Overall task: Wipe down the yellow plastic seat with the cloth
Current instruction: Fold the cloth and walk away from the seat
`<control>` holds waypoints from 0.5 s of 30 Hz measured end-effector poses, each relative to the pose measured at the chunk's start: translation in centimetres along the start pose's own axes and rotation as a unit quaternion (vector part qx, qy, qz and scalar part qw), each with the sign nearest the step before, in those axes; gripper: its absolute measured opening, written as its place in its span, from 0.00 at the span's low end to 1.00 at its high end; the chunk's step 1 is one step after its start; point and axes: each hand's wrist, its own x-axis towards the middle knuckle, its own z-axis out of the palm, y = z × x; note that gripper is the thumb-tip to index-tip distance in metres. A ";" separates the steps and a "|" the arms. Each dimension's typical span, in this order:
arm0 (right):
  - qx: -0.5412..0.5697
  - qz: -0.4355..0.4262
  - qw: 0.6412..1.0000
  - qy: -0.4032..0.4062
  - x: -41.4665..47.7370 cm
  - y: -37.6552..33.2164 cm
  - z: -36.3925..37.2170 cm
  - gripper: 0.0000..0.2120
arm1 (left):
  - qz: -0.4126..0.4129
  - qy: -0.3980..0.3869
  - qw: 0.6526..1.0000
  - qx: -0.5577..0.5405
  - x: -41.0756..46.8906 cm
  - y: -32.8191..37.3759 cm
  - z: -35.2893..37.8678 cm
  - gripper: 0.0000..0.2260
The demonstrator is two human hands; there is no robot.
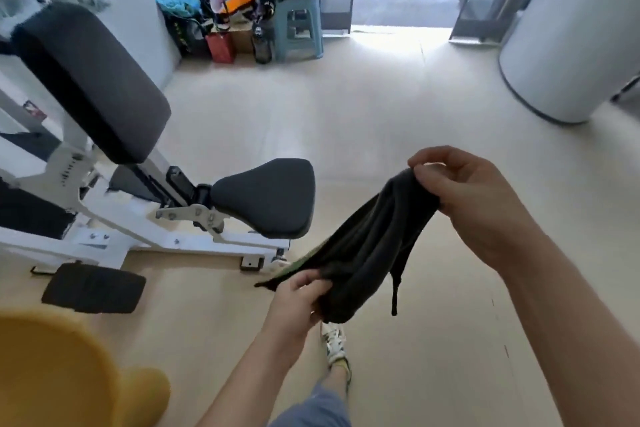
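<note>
A dark grey cloth (367,246) hangs stretched between both hands in front of me, above the floor. My right hand (478,204) pinches its upper end, higher and to the right. My left hand (298,302) grips its lower, bunched end. The yellow plastic seat (59,371) fills the bottom left corner, blurred and cut off by the frame edge, well to the left of both hands. Neither hand touches it.
A white exercise machine (114,232) with a black back pad (90,80) and black seat pad (270,194) stands at left. Bags and a grey-green stool (298,28) crowd the far wall. A white cylinder (568,35) stands right. My shoe (334,343) is below the cloth.
</note>
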 end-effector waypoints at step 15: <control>-0.515 -0.021 0.857 0.020 31.2 -1.9 -7.9 0.11 | 0.216 0.127 0.968 0.034 20.0 25.5 4.3 0.11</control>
